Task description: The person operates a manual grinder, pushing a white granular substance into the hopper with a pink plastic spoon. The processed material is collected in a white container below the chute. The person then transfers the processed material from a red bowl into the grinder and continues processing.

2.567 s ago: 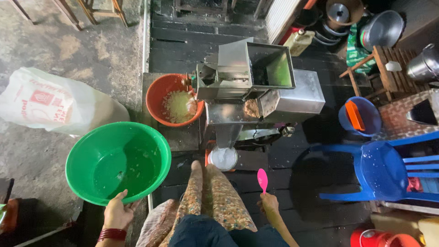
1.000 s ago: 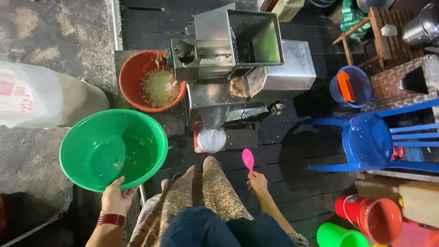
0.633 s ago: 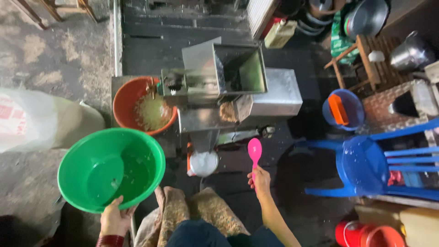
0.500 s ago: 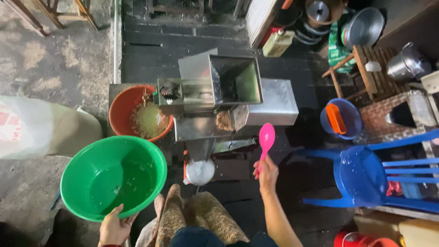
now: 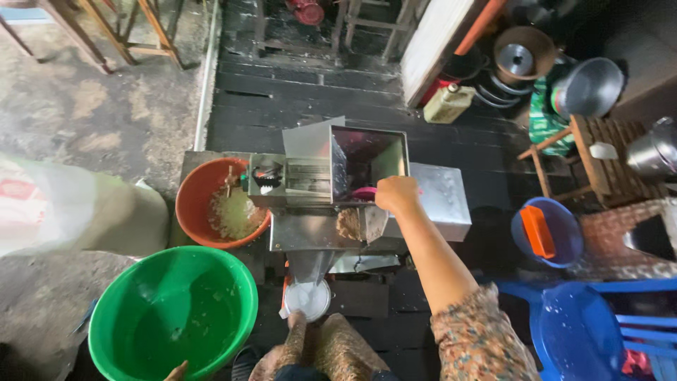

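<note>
My right hand (image 5: 397, 195) reaches over the open hopper of a steel grinding machine (image 5: 430, 204) and grips a pink spoon (image 5: 364, 192), whose bowl dips into the hopper. Only the fingertips of my left hand (image 5: 176, 370) show at the bottom edge, on the rim of a large green basin (image 5: 120, 310) with some liquid in it. An orange basin (image 5: 194, 204) with pale pulp sits under the machine's left outlet. A small white container (image 5: 307, 300) stands under the bottom spout, just ahead of my knees.
A big white sack (image 5: 70, 208) lies at the left. At the right are a blue plastic chair (image 5: 585, 331), a blue bucket (image 5: 564, 243) holding an orange scoop, a wooden stool (image 5: 599, 159) and metal pots (image 5: 591, 86). Wooden stool legs (image 5: 120, 35) stand at the far left.
My right hand has risen from beside my knee and carried the pink spoon forward into the machine's hopper. My left hand has stayed on the green basin's rim.
</note>
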